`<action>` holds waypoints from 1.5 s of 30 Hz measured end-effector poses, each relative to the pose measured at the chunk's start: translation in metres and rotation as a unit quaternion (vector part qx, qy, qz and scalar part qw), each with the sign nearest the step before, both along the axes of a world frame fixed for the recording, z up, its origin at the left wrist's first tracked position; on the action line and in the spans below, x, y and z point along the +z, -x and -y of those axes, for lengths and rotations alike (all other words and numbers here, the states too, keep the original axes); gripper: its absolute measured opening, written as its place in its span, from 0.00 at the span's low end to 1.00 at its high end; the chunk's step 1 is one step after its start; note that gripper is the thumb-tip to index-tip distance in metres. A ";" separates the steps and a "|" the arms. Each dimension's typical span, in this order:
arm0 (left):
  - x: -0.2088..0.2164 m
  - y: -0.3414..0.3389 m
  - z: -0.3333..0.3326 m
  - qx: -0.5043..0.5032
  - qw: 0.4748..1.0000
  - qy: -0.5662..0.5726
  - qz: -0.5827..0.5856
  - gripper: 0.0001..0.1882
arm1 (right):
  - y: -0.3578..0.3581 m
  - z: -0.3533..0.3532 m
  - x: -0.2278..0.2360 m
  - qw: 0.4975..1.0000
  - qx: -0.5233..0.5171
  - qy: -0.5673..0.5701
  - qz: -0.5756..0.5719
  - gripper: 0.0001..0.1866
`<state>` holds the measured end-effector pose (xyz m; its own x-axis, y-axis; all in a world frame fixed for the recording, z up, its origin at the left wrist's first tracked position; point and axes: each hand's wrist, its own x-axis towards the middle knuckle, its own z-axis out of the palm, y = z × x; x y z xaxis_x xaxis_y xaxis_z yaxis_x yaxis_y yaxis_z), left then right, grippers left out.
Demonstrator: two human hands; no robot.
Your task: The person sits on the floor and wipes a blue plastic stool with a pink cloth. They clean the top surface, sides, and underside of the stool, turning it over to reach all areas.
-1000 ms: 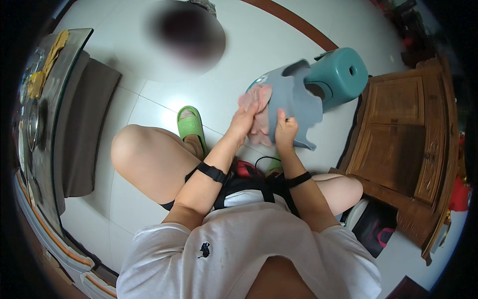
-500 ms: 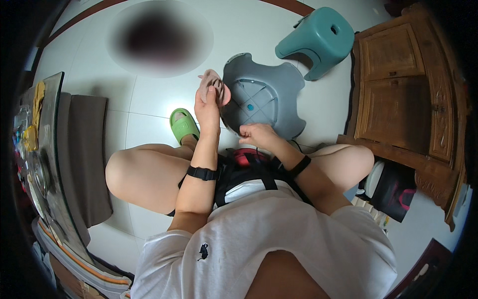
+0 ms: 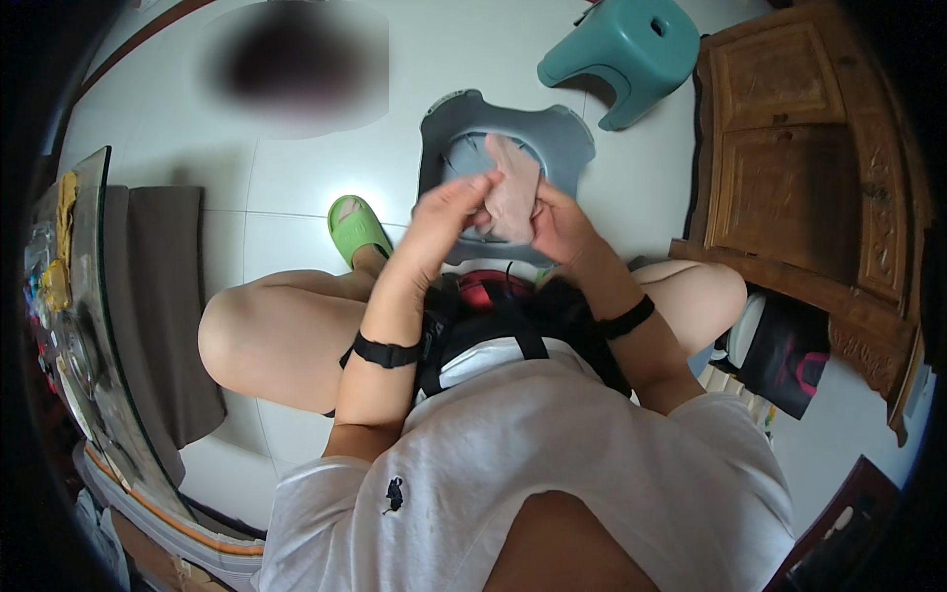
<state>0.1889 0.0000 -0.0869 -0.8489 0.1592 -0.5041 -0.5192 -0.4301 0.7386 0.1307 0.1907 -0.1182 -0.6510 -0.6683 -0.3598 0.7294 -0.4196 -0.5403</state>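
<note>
A pale pink cloth (image 3: pixel 515 192) is stretched between my two hands, above an upturned grey plastic stool (image 3: pixel 446 143). My left hand (image 3: pixel 449 217) pinches the cloth's left edge with thumb and fingers. At its right edge, my right hand (image 3: pixel 567 225) grips it too, some of the fingers hidden behind the fabric. The cloth covers much of the stool's recessed, ribbed underside. The stool's scalloped rim shows around my hands.
A teal plastic stool (image 3: pixel 631 54) lies tipped beyond the grey one. To the right stands a carved wooden cabinet (image 3: pixel 779 197). A glass-topped table (image 3: pixel 99 326) with several items is at the left. My green slipper (image 3: pixel 357 233) rests on the tiled floor.
My left hand has brought the cloth right and nearer, over the grey stool. My right hand has risen and taken hold of its other edge. The cloth is now spread flatter.
</note>
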 end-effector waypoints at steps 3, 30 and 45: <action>-0.019 0.000 0.016 0.139 0.970 0.199 0.004 0.24 | 0.014 -0.006 0.000 0.993 -0.048 -0.086 -0.071 0.26; -0.111 0.009 -0.003 -0.054 0.957 0.095 0.269 0.39 | -0.021 0.057 -0.084 0.923 0.187 -0.331 -0.055 0.17; -0.118 -0.013 0.019 -0.118 0.955 0.074 0.260 0.16 | -0.007 0.036 -0.092 0.915 0.226 -0.331 -0.049 0.16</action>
<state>0.2019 -0.0193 -0.2050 -0.4264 0.2086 -0.8801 -0.9023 -0.1669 0.3976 0.1374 0.1549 -0.2101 -0.4128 -0.5344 -0.7376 0.6818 0.3557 -0.6393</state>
